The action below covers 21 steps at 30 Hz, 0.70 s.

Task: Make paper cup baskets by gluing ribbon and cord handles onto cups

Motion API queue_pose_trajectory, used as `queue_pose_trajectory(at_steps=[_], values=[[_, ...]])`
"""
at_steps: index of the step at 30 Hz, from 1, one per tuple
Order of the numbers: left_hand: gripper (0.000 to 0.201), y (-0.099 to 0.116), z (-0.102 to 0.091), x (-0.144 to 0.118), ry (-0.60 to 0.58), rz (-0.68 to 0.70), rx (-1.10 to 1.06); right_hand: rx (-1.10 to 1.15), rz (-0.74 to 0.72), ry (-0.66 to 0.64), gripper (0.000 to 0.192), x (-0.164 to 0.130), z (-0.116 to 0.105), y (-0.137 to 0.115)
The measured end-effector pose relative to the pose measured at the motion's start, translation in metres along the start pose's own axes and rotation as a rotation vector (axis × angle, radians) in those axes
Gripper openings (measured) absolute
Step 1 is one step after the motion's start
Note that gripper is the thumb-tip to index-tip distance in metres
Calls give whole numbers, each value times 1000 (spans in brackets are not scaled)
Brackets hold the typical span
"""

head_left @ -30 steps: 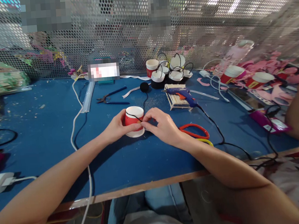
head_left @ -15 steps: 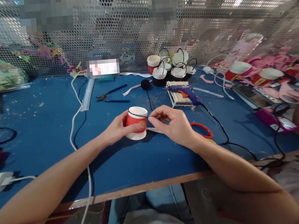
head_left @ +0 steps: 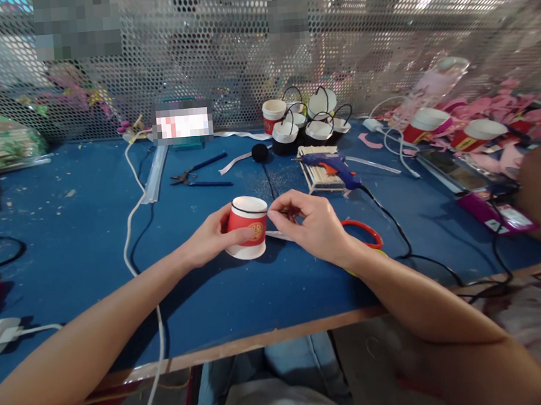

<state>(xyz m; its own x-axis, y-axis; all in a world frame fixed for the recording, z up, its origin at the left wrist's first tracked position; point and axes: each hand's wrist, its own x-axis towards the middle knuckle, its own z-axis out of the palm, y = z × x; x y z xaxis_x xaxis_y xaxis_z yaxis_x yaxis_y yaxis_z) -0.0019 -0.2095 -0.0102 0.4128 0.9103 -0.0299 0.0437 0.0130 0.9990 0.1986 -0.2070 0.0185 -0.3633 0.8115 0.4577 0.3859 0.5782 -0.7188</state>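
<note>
From the head camera, the only view there is, the person sits at a blue table [head_left: 90,241] with both forearms laid out across it. The left hand [head_left: 207,235] wraps the near side of a small red paper cup [head_left: 247,228], thumb pressed on its front and the other fingers curled behind; the cup sits upside down near the middle of the table, tilted a little toward the left hand. A thin black cord [head_left: 247,212] runs round the cup just below its white top edge. The right hand [head_left: 312,227] is just beside the cup on its right, thumb and forefinger pinched together on what looks like the cord's end, the other fingers curled under.

1 second ago the right hand's fingertips were pressed against the cup's side, over the cord. Now they have lifted off and sit up beside the rim, and the cord lies level round the cup instead of slanting across it. The cup itself has hardly shifted.

Behind them lie a blue glue gun [head_left: 330,163] on a rack of sticks, black-handled pliers [head_left: 198,174], red-handled scissors [head_left: 364,235] near the right wrist, and a cluster of finished cups [head_left: 306,125] with black handles by the mesh screen.
</note>
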Motion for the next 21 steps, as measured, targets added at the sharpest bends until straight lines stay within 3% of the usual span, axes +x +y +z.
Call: queue_pose_trajectory(at_steps=[21], values=[[52, -1, 0, -2, -51, -57, -127, 167, 60, -52, 7, -1, -3, 1]])
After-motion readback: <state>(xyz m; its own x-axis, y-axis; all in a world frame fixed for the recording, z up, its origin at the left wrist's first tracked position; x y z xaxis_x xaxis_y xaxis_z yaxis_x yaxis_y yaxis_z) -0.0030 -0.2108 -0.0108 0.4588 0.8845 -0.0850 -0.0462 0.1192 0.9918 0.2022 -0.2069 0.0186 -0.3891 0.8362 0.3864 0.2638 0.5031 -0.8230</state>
